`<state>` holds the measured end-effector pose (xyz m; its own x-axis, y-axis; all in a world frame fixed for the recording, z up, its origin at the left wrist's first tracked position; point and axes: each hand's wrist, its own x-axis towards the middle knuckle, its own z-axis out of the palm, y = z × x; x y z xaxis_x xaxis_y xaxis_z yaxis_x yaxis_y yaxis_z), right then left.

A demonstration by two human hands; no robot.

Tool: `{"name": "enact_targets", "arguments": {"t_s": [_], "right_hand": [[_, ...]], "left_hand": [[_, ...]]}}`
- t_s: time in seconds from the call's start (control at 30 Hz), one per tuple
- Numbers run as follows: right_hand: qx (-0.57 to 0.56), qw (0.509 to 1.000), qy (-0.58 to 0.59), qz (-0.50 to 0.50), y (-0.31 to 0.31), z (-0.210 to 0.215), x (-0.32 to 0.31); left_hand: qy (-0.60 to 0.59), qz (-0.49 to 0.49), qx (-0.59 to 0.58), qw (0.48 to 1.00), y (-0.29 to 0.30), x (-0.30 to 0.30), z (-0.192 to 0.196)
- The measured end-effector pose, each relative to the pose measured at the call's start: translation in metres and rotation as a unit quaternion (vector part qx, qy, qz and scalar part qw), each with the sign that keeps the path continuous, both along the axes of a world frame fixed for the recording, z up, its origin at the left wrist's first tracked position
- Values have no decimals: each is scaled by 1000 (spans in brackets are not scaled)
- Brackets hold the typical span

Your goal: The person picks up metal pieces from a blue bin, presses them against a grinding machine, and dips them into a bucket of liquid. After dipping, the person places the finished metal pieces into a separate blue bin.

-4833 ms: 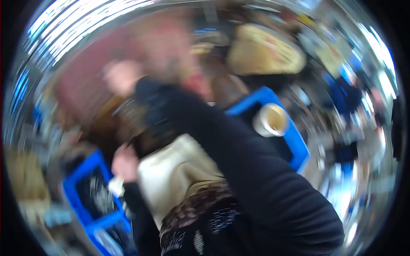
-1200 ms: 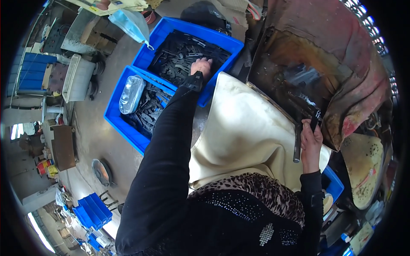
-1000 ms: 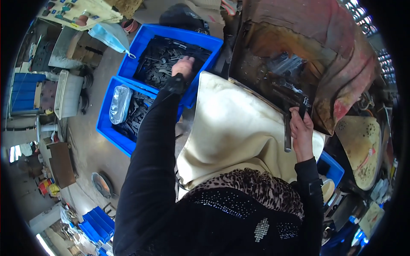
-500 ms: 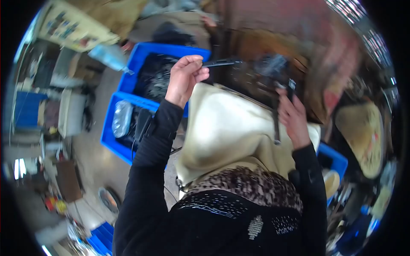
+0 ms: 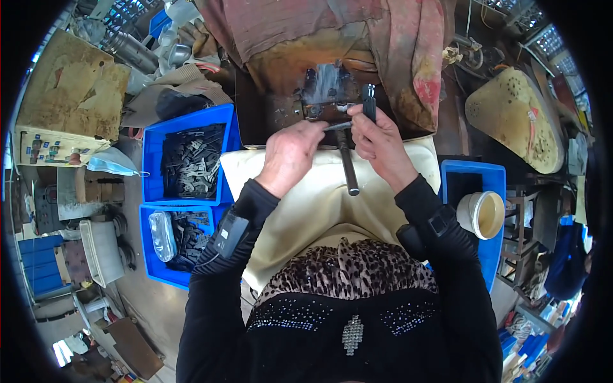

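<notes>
A blue bin (image 5: 152,156) of dark metal pieces (image 5: 195,167) stands left of the left hand (image 5: 291,156), which pinches a thin strip (image 5: 338,126) above a round rod (image 5: 349,171). The right hand (image 5: 382,144), at the strip's other end, grips a black bar (image 5: 369,103).

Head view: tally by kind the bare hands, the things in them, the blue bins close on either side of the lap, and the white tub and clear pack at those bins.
Hands: 2 (left hand, right hand)
Thin strip between the fingers: 1
Upright black piece: 1
Blue bins: 3
White tub: 1
Clear pack: 1
Total: 9
</notes>
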<state>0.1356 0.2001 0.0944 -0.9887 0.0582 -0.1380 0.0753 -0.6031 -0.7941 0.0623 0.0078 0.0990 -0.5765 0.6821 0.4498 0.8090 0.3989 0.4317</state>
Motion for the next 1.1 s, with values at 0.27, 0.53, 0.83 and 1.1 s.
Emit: {"name": "enact_targets", "arguments": {"t_s": [0.27,0.53,0.83,1.1], "right_hand": [[363,926,50,92,10,-11,37],[536,808,105,220,3,3,54],[624,737,189,177,-4,5,53],[694,662,259,116,-1,-23,69]], "left_hand": [[-222,68,85,969,-10,-101,-64],[-185,3,-72,980,19,-127,-105],[-60,-92,-133,985,16,-145,-114],[-26,-121,-205,971,7,-136,-95]]}}
